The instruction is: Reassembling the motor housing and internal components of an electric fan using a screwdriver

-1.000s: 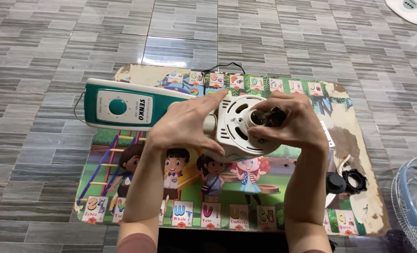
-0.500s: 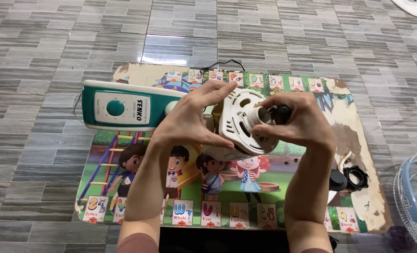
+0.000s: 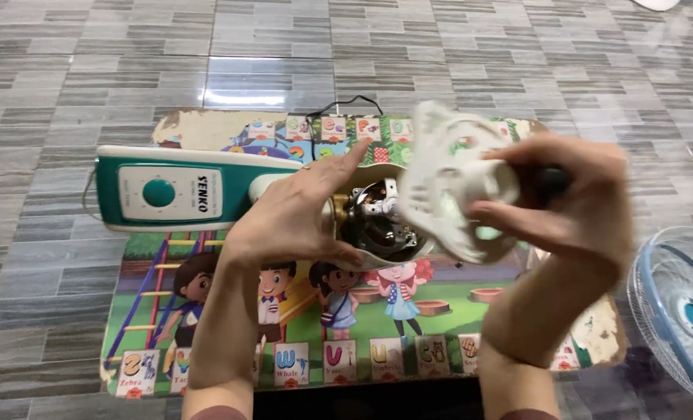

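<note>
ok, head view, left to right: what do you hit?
Green-and-white fan base → left hand → exposed motor → white motor cover → right hand → fan grille, all over the picture mat.

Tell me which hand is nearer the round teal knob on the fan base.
Left. The left hand grips the motor housing just right of the teal knob; the right hand holds the white cover farther right.
</note>
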